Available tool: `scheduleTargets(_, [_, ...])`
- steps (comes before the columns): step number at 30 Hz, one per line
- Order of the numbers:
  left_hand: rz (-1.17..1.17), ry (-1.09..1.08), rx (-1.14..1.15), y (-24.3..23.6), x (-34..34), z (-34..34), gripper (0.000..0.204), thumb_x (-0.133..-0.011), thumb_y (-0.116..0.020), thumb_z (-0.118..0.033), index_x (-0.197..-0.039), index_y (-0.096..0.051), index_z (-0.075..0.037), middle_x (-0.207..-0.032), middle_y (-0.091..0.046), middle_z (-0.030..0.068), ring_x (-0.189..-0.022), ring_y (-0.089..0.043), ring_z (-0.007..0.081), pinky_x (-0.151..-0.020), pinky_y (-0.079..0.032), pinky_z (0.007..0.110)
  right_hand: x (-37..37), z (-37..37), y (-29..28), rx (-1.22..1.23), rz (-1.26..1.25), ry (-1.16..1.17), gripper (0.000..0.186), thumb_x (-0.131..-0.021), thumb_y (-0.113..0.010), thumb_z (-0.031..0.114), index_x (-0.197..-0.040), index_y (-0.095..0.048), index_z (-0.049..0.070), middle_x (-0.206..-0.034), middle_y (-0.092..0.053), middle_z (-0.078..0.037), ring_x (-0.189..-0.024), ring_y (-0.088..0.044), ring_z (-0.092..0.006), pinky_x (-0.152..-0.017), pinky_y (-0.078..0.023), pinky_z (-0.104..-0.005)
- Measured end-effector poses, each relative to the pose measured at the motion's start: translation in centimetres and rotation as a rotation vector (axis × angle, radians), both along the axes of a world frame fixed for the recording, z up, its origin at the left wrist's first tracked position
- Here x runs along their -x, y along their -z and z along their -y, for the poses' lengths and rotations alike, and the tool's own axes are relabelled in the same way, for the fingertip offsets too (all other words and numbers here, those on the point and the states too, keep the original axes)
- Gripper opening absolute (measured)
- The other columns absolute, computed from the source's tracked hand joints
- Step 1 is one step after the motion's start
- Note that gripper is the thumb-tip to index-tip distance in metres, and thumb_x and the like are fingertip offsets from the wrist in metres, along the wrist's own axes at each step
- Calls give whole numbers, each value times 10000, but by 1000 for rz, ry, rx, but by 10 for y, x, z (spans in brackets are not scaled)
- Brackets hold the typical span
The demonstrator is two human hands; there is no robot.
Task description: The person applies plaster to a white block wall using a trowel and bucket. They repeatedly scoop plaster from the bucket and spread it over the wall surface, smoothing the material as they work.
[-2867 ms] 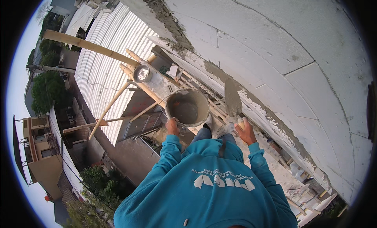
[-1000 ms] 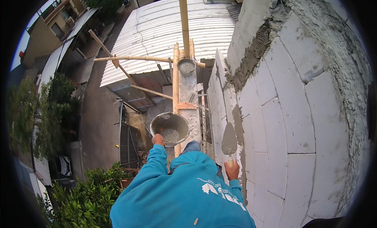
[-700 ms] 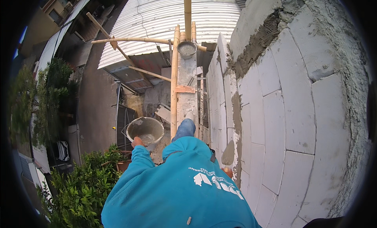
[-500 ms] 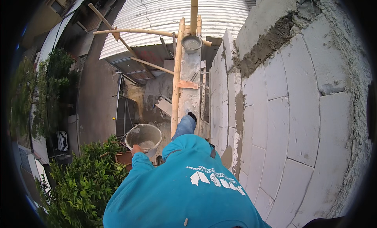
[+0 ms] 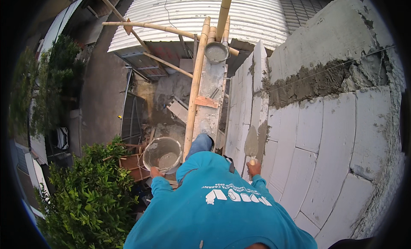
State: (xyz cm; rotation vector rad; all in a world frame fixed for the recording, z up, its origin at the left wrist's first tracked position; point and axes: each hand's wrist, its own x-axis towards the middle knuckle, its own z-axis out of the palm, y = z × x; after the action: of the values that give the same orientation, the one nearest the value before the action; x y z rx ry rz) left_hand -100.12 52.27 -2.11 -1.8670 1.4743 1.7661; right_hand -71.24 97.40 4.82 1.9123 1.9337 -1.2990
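Observation:
At the left, my left hand (image 5: 157, 172) grips the near edge of a mortar-stained bucket (image 5: 147, 151), held beside the plank walkway. Grey wet mortar (image 5: 168, 160) lies in the bottom of the bucket. On the other side of my body, my right hand (image 5: 254, 168) is closed round the handle of a trowel (image 5: 251, 142). Its pointed blade is coated grey and points away from me, over or close to the light block wall (image 5: 295, 172). Whether the blade touches the wall I cannot tell. Some of my fingers are hidden on both hands.
A narrow plank (image 5: 209, 82) runs ahead between bamboo poles (image 5: 198, 84), with a small mortar bucket (image 5: 216, 52) at its far end. An orange-brown board (image 5: 206, 102) lies across it. Fresh mortar (image 5: 308, 82) and a taut string follow the wall. A leafy tree (image 5: 85, 197) stands lower left.
My right hand has come into view at the wall side, holding the trowel. The bucket in my left hand has tilted so more of its inside shows. My view has shifted slightly.

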Motion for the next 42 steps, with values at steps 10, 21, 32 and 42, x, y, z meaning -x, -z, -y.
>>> scheduleTargets(10, [-81,6,-17,-23,57,-56,286,-843,-484,-184,-1077,-505,-22,-1182,-501,200,-1116,-504,423,-928,-404,692,187,-128,-40,-90,-130,-127,408,-779,-691,260,-1075,-568,10,-835,-642,-182,-708,-649,-281,-631,-526,-388])
scheduleTargets(21, [35,4,86,-4,4,-59,366,-857,-489,-236,-1176,-538,-64,-1258,-526,127,-1174,-492,350,-949,-396,663,407,-231,-35,-304,-315,-492,601,-766,-636,194,-1334,-491,61,-1124,-618,-235,-1007,-625,-374,-887,-494,-453])
scheduleTargets(32, [211,275,352,-59,-47,-146,304,-783,-492,-124,-1037,-616,-14,-1063,-644,151,-976,-627,332,-849,-541,535,625,-340,130,-217,293,-815,509,-763,-643,217,-1246,-553,82,-1213,-568,-228,-1084,-603,-400,-915,-497,-481])
scheduleTargets(42, [484,558,308,-127,47,-252,262,-902,-505,-140,-1087,-604,16,-1027,-667,121,-923,-635,225,-812,-542,445,740,-349,316,-273,461,-969,346,-816,-631,112,-1160,-602,89,-1217,-560,-153,-1079,-601,-355,-892,-529,-454])
